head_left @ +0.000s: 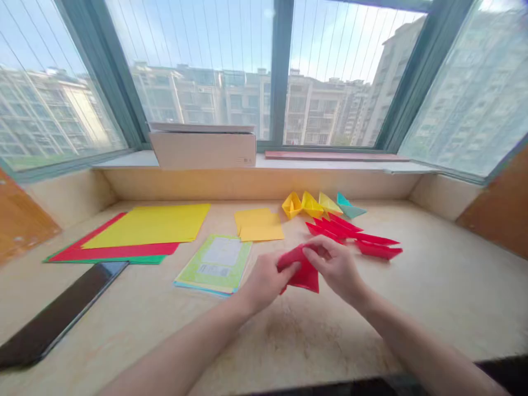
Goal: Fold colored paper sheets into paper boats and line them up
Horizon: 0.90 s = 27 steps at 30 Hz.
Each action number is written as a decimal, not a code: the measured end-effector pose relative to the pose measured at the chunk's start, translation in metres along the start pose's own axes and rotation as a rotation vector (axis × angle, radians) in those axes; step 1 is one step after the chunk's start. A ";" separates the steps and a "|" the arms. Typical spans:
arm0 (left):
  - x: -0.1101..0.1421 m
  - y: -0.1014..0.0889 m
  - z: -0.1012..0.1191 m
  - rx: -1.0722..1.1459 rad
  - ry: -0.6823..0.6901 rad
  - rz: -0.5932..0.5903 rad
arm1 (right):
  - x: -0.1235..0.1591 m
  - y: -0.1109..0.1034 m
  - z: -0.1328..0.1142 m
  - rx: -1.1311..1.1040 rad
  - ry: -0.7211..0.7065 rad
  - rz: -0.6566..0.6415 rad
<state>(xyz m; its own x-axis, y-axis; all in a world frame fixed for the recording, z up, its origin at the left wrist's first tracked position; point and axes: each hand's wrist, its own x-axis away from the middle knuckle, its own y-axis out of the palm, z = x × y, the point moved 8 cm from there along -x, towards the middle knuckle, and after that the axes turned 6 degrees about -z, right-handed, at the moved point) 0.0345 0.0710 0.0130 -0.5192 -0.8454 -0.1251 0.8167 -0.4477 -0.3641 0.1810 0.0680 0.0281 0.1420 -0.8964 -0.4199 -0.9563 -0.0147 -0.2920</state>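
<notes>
Ledge [445, 291] nr window [282, 77], both hands [266, 279] [337, 268] w/ fingertips pinched on folded red ppr [307, 276]

The left hand [266, 280] and right hand [336, 267] pinched a folded red paper [306, 276]. Farther right lay red boats [378, 252], with yellow boats [312, 205] and a blue boat [350, 209] behind. Left lay orange squares [263, 226], a green packet [213, 265], large sheets [152, 226] and a phone [66, 308]; a box [206, 149] stood far left.

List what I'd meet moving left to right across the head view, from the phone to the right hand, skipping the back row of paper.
Black phone → light green packet → left hand → folded red paper → right hand.
</notes>
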 end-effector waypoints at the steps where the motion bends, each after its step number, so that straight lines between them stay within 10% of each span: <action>1: 0.000 0.000 0.000 0.038 -0.004 0.009 | 0.000 0.001 0.000 -0.041 0.022 -0.010; 9: -0.002 -0.010 -0.008 0.527 -0.085 0.192 | -0.005 0.005 -0.001 -0.304 0.026 -0.088; 16: 0.002 -0.029 -0.028 0.599 -0.108 0.490 | 0.007 0.017 -0.009 0.082 -0.129 -0.123; 27: 0.001 -0.026 -0.031 0.698 -0.080 0.511 | 0.015 0.028 -0.031 0.506 -0.447 -0.191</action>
<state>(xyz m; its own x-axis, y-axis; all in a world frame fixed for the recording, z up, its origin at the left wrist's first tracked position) 0.0048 0.0911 -0.0063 -0.0491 -0.9978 -0.0441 0.9263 -0.0620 0.3717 0.1482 0.0404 0.0406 0.4911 -0.6288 -0.6029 -0.6828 0.1519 -0.7146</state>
